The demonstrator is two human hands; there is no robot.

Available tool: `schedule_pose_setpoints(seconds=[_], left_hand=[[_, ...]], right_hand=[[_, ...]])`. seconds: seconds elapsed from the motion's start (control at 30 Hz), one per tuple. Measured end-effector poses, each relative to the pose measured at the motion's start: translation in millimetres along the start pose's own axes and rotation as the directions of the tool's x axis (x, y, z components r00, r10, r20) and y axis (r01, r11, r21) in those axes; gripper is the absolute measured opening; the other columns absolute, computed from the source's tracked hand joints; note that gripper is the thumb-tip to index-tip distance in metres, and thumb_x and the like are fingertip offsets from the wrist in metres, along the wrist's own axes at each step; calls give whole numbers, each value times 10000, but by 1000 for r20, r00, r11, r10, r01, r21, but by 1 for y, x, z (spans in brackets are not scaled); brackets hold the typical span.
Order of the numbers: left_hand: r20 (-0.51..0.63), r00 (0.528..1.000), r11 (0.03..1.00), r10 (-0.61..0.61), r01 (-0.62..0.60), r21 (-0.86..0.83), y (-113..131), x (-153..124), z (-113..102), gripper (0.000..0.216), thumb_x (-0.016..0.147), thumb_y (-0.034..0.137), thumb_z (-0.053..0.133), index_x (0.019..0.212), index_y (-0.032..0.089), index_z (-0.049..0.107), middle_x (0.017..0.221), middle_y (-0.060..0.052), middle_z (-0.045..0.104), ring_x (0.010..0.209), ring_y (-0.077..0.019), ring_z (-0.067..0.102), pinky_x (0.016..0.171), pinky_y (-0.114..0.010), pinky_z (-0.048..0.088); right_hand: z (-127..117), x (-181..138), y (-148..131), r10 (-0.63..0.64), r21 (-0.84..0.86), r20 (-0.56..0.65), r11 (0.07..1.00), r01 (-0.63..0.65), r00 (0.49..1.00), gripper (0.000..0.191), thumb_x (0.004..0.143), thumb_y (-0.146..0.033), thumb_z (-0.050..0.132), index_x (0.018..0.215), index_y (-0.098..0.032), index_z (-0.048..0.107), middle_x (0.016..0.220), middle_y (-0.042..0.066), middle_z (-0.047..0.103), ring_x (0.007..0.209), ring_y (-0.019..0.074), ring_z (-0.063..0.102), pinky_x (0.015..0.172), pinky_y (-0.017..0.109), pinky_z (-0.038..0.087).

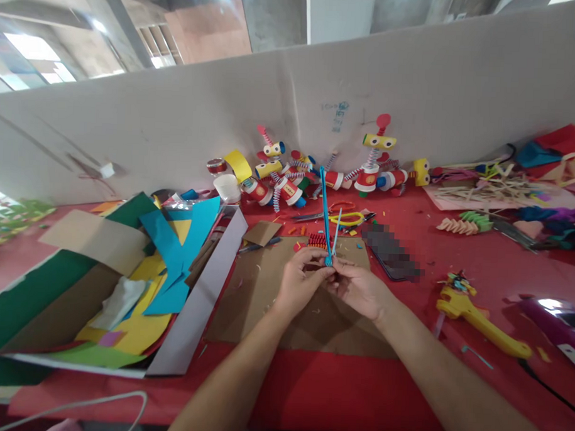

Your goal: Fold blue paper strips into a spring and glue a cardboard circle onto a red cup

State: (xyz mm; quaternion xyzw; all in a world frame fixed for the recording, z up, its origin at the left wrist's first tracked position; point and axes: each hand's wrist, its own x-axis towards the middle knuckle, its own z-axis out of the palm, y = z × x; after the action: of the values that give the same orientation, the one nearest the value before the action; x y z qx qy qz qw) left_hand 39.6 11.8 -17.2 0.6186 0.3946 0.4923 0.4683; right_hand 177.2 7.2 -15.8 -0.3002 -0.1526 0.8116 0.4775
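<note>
In the middle of the frame my left hand (300, 280) and right hand (360, 287) each pinch the lower ends of two blue paper strips (324, 210), which rise toward the paper-cup figures (369, 174) at the upper middle. I judge I am joining or folding those ends above the cardboard sheet (260, 302). The next fold calls for a firm pinch and squared edges.

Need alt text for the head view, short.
The left hand and right hand pinch two blue strips at their base, over cardboard on a red table. Paper robots stand behind; a glue gun lies to the right.
</note>
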Motion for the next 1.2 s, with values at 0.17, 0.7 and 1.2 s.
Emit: schedule_pose_setpoints(seconds=[0.17,0.7,1.2], left_hand=[[-25,987,984,160,-157,81,8,-1,-1,133,747,206,638,877,183,651,993,-62,593,901,-158,574,760,-274,487],[-103,983,985,153,-144,92,12,-2,-1,162,692,127,671,808,219,736,961,-55,602,874,-168,591,761,-288,499],[3,987,983,160,-160,90,-3,0,-6,164,746,227,648,889,249,724,1039,-56,673,933,-214,631,824,-368,518]], right_hand=[[-1,-2,0,33,0,49,999,-33,998,124,662,-212,768,696,-163,660,641,-28,612,559,55,508,523,174,408],[-11,4,4,-35,-128,96,991,47,995,203,587,-251,821,681,-152,672,627,-24,591,574,49,491,548,167,387],[-4,0,3,-285,-482,112,822,303,952,291,662,-425,726,598,-180,583,615,-20,509,578,102,382,559,254,276]])
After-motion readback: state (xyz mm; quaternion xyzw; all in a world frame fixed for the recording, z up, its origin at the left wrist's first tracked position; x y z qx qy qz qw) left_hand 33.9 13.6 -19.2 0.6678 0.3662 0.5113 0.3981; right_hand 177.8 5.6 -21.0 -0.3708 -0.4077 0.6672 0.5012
